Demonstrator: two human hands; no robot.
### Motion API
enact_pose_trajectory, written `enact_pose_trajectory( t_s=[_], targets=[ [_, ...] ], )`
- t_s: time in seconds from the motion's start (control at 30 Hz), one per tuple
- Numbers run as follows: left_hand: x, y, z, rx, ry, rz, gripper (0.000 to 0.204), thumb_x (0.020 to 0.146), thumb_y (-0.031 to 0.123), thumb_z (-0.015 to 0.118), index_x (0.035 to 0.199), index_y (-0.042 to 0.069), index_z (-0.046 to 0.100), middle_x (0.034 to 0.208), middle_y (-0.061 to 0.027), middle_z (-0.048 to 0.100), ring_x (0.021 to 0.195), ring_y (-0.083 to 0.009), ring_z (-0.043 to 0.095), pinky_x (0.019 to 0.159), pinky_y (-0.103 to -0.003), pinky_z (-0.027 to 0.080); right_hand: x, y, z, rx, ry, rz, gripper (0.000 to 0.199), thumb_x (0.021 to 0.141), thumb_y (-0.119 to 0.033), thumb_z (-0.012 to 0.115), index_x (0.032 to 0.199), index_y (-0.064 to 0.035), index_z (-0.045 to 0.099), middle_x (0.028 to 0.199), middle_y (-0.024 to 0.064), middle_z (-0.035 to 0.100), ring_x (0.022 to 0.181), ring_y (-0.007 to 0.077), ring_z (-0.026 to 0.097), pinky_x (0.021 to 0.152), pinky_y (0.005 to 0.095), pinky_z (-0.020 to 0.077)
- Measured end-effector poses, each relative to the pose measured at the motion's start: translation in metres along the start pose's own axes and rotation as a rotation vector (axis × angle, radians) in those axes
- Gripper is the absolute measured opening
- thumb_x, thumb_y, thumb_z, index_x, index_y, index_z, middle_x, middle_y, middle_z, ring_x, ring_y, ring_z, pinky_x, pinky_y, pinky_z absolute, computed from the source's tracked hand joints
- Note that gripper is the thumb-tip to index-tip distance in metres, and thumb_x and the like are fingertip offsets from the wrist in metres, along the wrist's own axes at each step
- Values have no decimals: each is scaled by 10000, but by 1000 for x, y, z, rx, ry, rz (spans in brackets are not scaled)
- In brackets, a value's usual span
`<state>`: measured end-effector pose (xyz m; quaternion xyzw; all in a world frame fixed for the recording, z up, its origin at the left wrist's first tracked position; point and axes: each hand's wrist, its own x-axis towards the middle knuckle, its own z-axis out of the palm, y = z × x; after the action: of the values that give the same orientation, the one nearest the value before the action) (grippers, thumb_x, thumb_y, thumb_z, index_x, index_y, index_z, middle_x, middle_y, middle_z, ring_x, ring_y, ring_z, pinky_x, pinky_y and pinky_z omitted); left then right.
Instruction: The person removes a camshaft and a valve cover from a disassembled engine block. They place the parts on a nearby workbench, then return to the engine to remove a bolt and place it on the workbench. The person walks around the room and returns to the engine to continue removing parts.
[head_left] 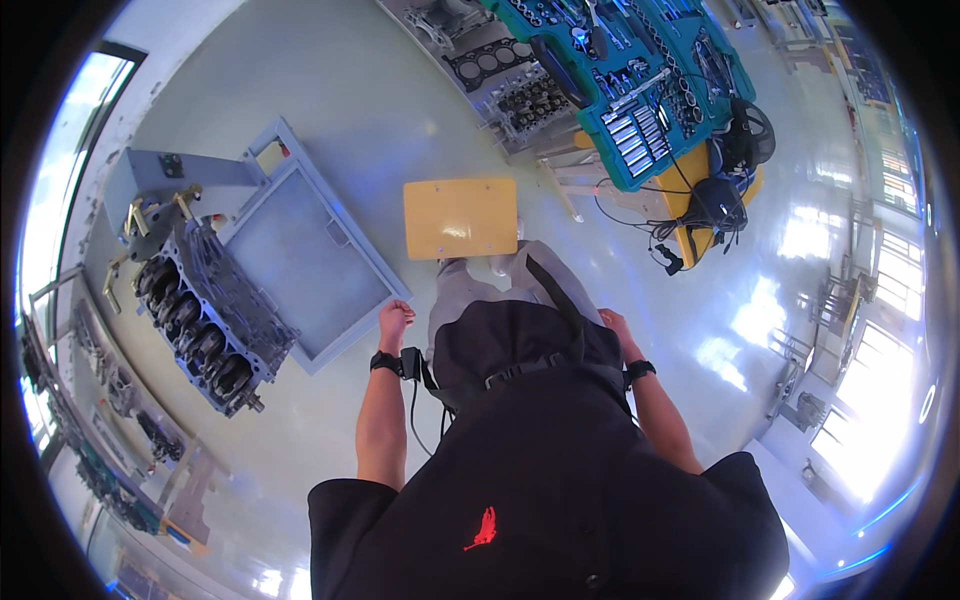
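My left hand (396, 320) hangs beside my left thigh with its fingers curled in, and nothing shows in it. It is near the corner of a grey metal tray (310, 270) on an engine stand. Mounted at that stand is an engine block (215, 320) with its crankshaft showing, to the left of the tray. On the other side, my right hand (616, 325) hangs by my right hip. Its fingers are partly hidden against my clothing. Both wrists wear black straps, and a small black box with a cable sits at the left wrist.
A yellow stool (460, 205) stands in front of my feet. At the upper right, a green tool case (620, 115) lies open with sockets and ratchets. Near it are a cylinder head (530, 103), a head gasket (490, 62) and black cabled gear (716, 203). Shelves line the left wall.
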<state>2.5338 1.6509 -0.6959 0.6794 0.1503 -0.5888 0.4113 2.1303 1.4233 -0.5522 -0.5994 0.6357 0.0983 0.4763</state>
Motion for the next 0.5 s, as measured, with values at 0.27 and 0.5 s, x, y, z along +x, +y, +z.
enact_pose_trajectory(
  t_s=[0.27,0.5],
  targets=[
    [-10,-5,-8,15,-9,-9,217,693,-32,331,701,83,515,648,-38,564,580,-136,552,532,-252,413,-14,36,4,199,-118,42,148,860,-145,500,927,-31,566,870,3,571,721,74,492,676,244,431],
    [-1,-12,-5,-65,-107,20,197,702,-38,343,684,52,518,602,-66,547,526,-139,530,462,-236,397,-38,49,9,594,-85,178,258,844,-215,514,925,19,588,813,60,625,767,107,537,667,283,440]
  ],
)
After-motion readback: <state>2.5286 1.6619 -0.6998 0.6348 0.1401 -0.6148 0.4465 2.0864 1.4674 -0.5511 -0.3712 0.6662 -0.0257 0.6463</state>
